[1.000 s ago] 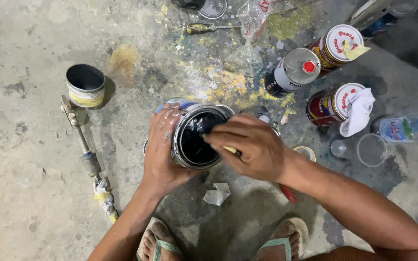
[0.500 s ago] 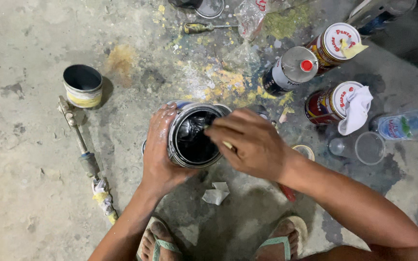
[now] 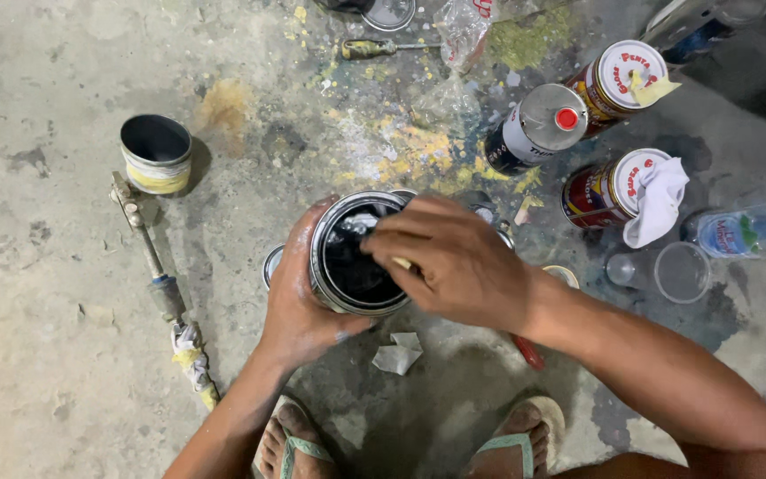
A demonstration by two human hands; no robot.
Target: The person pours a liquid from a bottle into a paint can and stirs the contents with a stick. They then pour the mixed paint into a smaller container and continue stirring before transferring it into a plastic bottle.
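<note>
— Fingers first: what are they doing?

— Those of the left hand point(image 3: 299, 306) are wrapped around the side of the open paint can point(image 3: 358, 255), clamped on its wall. Those of the right hand point(image 3: 454, 262) are curled together over the can's mouth, pinched on a pale stick point(image 3: 401, 263) of which only a short bit shows beneath them.

— Where does the can sit?

— On the stained concrete floor point(image 3: 46, 355), just ahead of the person's two feet in green-strapped sandals point(image 3: 511, 443). Its inside is black and glossy.

— What lies closest to the can?

— A crumpled scrap of white paper point(image 3: 398, 353) just behind it, toward the feet. A red handle point(image 3: 529, 352) pokes out from under the right forearm, beside the can.

— And to the can's left?

— A long metal tool point(image 3: 157, 275) with rag wound around its lower end, well apart. Beyond that stands a small open tin point(image 3: 155, 153) with a yellow band.

— To the right?

— A clear plastic cup point(image 3: 682, 271) and a plastic water bottle point(image 3: 751, 231) lying on its side. Farther on, a lidded can with a white cloth point(image 3: 658, 200) draped on it, a grey can with a red cap point(image 3: 538, 124), and another lidded can point(image 3: 622, 80).

— Farthest out?

— A screwdriver point(image 3: 383, 47) at the far edge, past a patch of yellow paint spatter point(image 3: 418, 151).
</note>
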